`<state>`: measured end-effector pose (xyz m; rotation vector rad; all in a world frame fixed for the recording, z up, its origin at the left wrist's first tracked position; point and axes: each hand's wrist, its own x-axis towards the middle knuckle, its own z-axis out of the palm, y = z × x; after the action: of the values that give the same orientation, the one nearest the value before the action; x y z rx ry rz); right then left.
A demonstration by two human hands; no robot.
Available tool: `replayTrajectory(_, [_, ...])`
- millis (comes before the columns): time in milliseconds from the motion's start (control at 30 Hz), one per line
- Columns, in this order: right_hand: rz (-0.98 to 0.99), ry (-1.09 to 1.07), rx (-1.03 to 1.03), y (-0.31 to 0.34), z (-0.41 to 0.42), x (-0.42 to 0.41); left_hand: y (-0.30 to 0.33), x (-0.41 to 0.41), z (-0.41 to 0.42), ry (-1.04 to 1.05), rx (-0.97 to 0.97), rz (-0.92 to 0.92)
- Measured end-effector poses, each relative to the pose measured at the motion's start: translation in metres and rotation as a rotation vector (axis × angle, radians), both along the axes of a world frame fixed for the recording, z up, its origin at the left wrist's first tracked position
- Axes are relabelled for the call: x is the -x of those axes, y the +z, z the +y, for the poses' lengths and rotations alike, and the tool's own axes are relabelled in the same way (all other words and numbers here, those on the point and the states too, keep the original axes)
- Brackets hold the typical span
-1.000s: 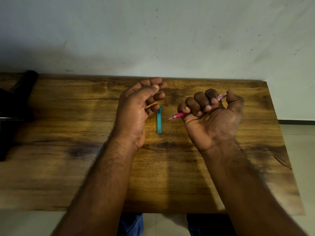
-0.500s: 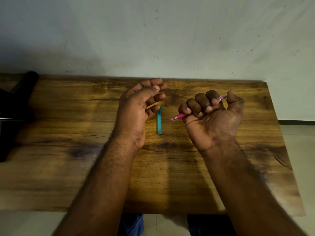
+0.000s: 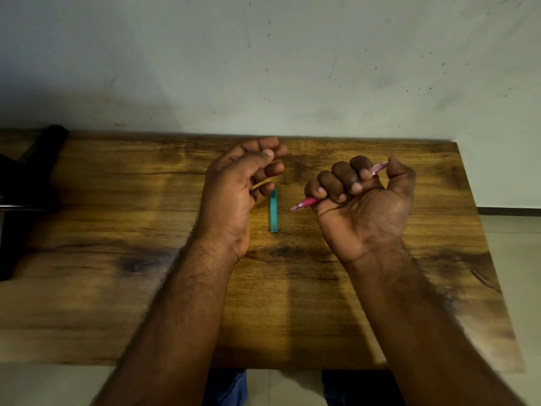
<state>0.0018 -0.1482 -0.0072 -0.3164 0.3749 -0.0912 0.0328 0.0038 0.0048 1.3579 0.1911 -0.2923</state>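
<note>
Pen [image 3: 306,203] in right hand's [image 3: 363,206] fist, apparently clear of left hand [image 3: 234,194].

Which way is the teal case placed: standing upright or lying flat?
Lying flat. The teal case rests lengthwise on the wooden table, between the two hands, touched by neither.

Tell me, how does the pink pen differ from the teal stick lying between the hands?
The pink pen is held in the right hand, fingers curled round it; the teal stick lies flat on the wooden table, untouched beside the left hand. The pen slants, tip toward the stick; the stick points straight away. The pen looks round and see-through, the stick flat-sided. Both are slim and coloured.
</note>
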Motion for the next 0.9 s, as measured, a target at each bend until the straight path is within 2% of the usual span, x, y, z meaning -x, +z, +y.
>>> replayTrajectory(433, [-0.037,0.002,-0.05,0.0,-0.0003,0.0001,0.0013,-0.0004,-0.0004,0.004,0.012,0.006])
replayTrajectory(900, [-0.043,0.012,-0.006,0.001,0.0009,0.0009,0.0008,-0.0009,-0.0001,0.001,0.008,0.002])
